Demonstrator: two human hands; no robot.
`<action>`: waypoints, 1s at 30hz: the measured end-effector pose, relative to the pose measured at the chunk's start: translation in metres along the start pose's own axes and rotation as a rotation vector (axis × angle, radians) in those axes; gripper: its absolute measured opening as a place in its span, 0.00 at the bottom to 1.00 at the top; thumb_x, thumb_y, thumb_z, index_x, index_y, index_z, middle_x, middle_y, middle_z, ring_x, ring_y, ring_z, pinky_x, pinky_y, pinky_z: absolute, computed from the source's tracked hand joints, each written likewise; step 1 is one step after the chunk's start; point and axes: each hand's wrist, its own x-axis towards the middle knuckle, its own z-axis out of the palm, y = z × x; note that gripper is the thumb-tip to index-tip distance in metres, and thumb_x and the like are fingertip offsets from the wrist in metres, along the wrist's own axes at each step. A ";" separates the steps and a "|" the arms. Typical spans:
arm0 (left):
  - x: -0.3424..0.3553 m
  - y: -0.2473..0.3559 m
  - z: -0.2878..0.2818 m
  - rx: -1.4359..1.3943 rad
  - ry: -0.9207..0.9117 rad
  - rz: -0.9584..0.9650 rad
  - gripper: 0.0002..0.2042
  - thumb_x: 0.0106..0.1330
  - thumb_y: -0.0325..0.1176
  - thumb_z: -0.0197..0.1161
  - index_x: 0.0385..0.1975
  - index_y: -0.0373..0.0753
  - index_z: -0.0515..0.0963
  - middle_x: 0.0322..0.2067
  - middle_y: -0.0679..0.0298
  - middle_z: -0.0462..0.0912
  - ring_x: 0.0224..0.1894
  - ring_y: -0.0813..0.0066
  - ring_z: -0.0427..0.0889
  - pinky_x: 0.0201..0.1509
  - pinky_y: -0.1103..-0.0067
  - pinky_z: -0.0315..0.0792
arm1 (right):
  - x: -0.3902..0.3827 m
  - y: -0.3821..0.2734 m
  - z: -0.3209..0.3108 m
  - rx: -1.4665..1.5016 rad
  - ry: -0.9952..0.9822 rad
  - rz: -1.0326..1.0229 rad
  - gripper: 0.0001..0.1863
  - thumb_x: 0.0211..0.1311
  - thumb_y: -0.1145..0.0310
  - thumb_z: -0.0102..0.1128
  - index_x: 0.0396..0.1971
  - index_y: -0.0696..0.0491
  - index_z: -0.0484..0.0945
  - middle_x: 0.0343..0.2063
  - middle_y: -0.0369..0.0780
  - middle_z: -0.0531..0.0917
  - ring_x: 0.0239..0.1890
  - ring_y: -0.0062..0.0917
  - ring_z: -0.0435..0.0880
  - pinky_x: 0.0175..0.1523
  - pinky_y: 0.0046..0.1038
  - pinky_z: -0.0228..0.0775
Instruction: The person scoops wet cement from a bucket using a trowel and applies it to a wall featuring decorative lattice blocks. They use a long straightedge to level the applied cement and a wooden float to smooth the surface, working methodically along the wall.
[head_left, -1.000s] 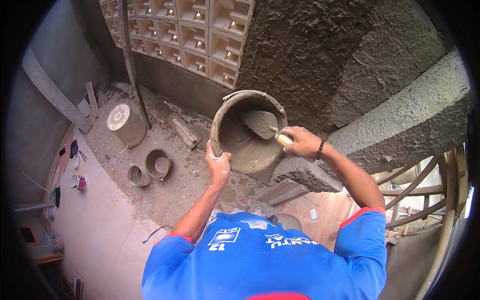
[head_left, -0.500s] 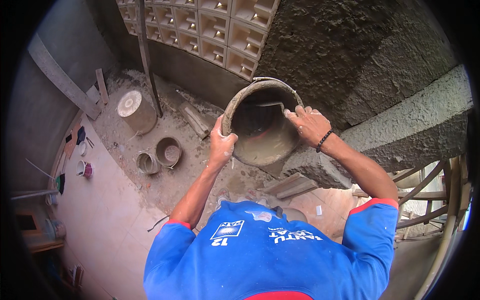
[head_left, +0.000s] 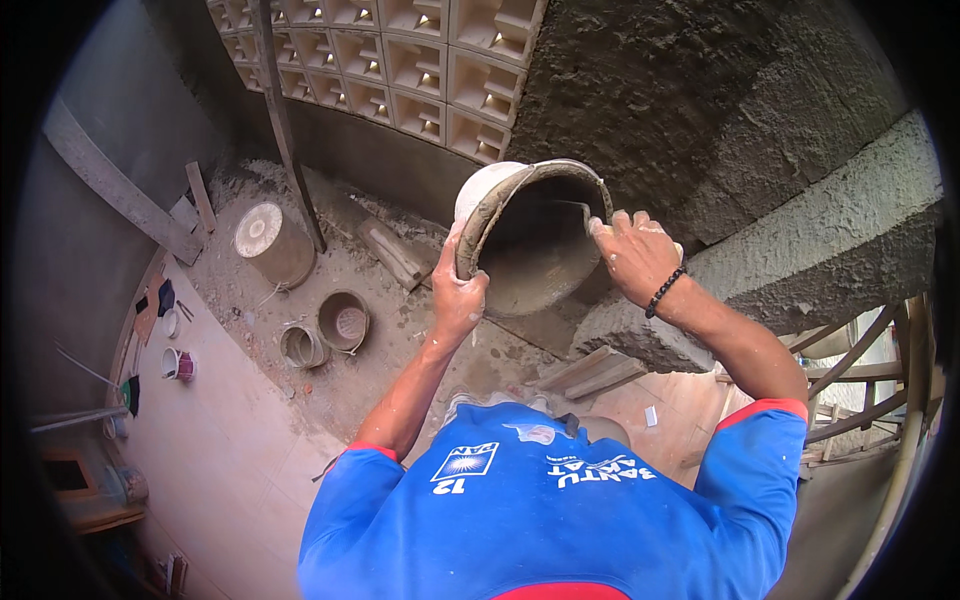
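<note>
A cement-coated bucket (head_left: pixel 478 195) is tipped toward me in front of the plastered wall, its wire handle along the top rim. My left hand (head_left: pixel 458 288) is closed on the bucket's left rim. My right hand (head_left: pixel 637 258), with a dark bead bracelet at the wrist, grips a trowel handle at the bucket's right side. The trowel's metal shank (head_left: pixel 584 215) reaches into the dark mouth of the bucket, where its blade is mostly hidden in shadow. Grey smears mark both hands.
Right, a rough concrete ledge (head_left: pixel 820 200); below it, planks (head_left: pixel 590 375). Left, an upturned bucket (head_left: pixel 270 250), two small buckets (head_left: pixel 343 310), a leaning post (head_left: pixel 280 120), tiled floor (head_left: pixel 220 440). A pierced-block panel (head_left: pixel 420 70) tops the dark wall; wet rough plaster (head_left: pixel 650 90) covers its right side.
The bucket has tipped further, showing its pale outer side. The trowel has gone deeper into shadow inside it. My right hand has moved up and right, and my left hand right.
</note>
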 end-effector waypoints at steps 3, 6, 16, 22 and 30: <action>0.004 0.003 0.022 -0.034 0.025 0.087 0.32 0.45 0.13 0.49 0.57 0.29 0.64 0.60 0.50 0.64 0.63 0.64 0.62 0.66 0.74 0.54 | 0.016 -0.018 0.011 -0.244 0.004 0.120 0.13 0.52 0.70 0.54 0.37 0.58 0.75 0.25 0.45 0.78 0.30 0.33 0.80 0.28 0.34 0.71; 0.014 0.007 0.029 -0.036 0.063 0.197 0.31 0.44 0.12 0.50 0.56 0.29 0.65 0.62 0.47 0.60 0.65 0.60 0.59 0.67 0.72 0.52 | 0.022 -0.026 0.020 -0.297 0.028 0.088 0.13 0.50 0.69 0.55 0.36 0.58 0.76 0.23 0.44 0.77 0.27 0.31 0.79 0.24 0.31 0.68; 0.019 0.004 -0.003 -0.084 0.154 0.314 0.31 0.44 0.10 0.48 0.55 0.31 0.65 0.64 0.49 0.58 0.67 0.60 0.56 0.68 0.70 0.49 | 0.001 -0.016 -0.028 0.143 -0.099 -0.053 0.20 0.50 0.75 0.52 0.47 0.57 0.71 0.29 0.48 0.76 0.33 0.39 0.77 0.33 0.36 0.73; 0.018 0.024 -0.006 0.059 0.149 0.443 0.32 0.44 0.10 0.48 0.56 0.31 0.63 0.64 0.47 0.57 0.67 0.56 0.54 0.69 0.68 0.47 | 0.010 -0.018 -0.047 -0.134 0.087 0.178 0.22 0.50 0.73 0.54 0.49 0.59 0.71 0.29 0.48 0.77 0.33 0.37 0.79 0.35 0.32 0.74; 0.012 0.017 -0.015 -0.003 0.147 0.394 0.33 0.49 0.11 0.47 0.61 0.30 0.57 0.64 0.51 0.56 0.67 0.63 0.55 0.69 0.70 0.48 | -0.003 -0.046 -0.036 0.261 -0.109 -0.022 0.22 0.54 0.73 0.52 0.51 0.57 0.68 0.27 0.50 0.77 0.30 0.41 0.81 0.32 0.38 0.75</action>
